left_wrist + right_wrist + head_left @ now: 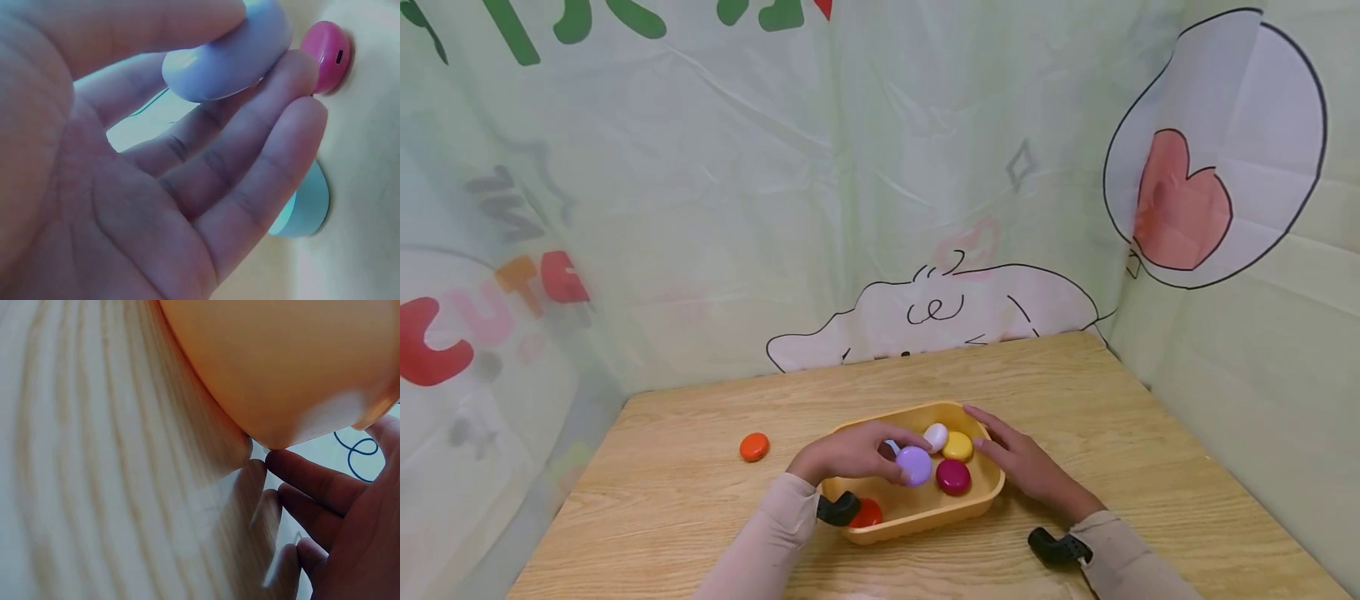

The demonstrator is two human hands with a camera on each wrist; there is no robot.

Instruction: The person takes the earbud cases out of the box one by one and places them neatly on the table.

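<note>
My left hand (pixel 861 450) is over the yellow-orange plastic tray (pixel 917 525), pinching a glossy, rounded lilac disc (pixel 913 466) between thumb and fingers. In the left wrist view the same disc sits at the fingertips, above the palm. Behind the fingers is a magenta disc (pixel 325 56) with a small dark slot in its side, and below it a light blue one (pixel 312 203). My right hand (pixel 1030 462) holds the tray's right end, thumb over the rim and fingers along the outer wall. White (pixel 936 436), yellow (pixel 958 447) and red (pixel 867 513) discs lie in the tray.
An orange disc (pixel 754 447) lies on the wooden table (pixel 685 483), left of the tray. A printed curtain (pixel 700 208) hangs along the table's back and side edges. Black straps with small devices (pixel 1060 547) are on both wrists.
</note>
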